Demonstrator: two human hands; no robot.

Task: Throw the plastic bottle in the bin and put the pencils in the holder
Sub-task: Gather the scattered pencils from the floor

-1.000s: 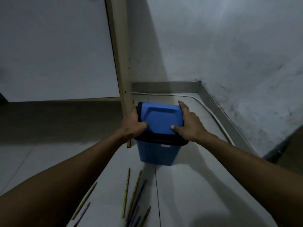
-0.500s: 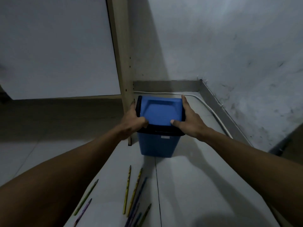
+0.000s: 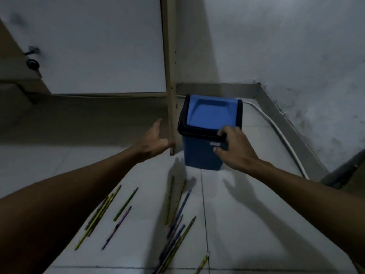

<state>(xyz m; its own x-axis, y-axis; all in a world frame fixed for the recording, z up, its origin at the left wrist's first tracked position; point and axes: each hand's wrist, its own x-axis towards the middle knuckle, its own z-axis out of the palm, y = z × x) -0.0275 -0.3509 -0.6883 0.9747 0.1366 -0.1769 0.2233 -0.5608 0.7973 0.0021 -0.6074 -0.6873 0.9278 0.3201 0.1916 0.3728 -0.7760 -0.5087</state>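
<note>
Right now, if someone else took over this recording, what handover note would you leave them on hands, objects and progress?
Left hand: open, fingers spread, beside the wooden post, holding nothing.
Right hand: at the near right corner of the blue bin, fingers on its black rim; grip unclear.
Bin lid is closed. No plastic bottle in view; whether it is inside cannot be seen.
Pencils lie scattered on the floor in front of the bin. No holder in view.
Left: collect all pencils and put them in the holder.

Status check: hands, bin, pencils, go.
Left hand open, off the bin. Right hand at the bin's front rim, fingers curled; grip unclear. Lid shut. Pencils loose on the floor. No bottle or holder in view.
</note>
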